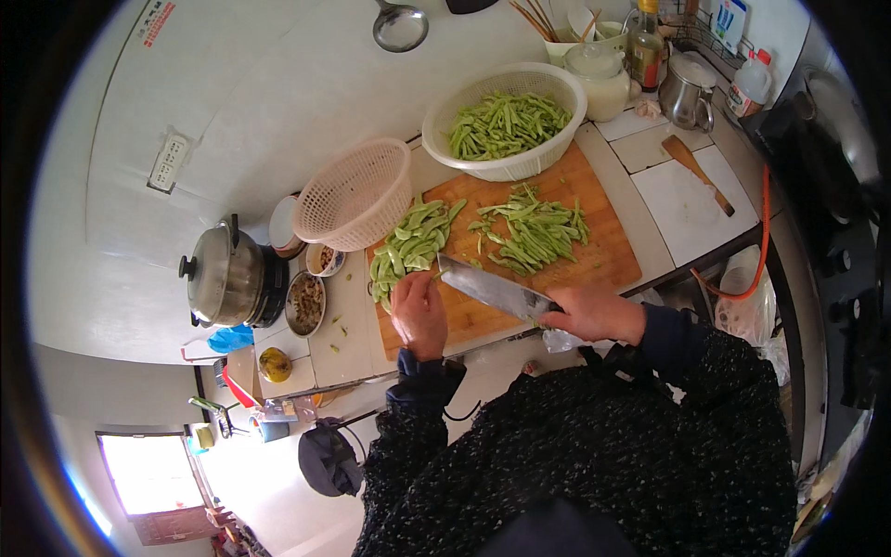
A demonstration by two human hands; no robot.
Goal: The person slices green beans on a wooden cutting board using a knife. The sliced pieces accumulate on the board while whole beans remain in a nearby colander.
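Observation:
My right hand (588,315) grips the handle of a kitchen cleaver (491,289), its blade pointing left over a wooden cutting board (459,324). At the blade's far end my left hand (420,313) has its fingers pinched together; a small green piece (438,275) shows at the fingertips, close to the blade. Whole flat green beans (418,240) lie piled along the board's left side. Sliced green beans (536,233) form a heap at its right. Behind the board, a white plastic colander (505,69) holds many more slices.
An empty-looking pink basket (355,195) leans at the back left. Nearby are a bowl of chopped food (305,304), a small patterned bowl (325,260), a steel pot (219,278) and a yellowish fruit (275,365). A wooden spatula (696,173), a glass jar (597,80) and a steel pitcher (686,90) stand or lie right.

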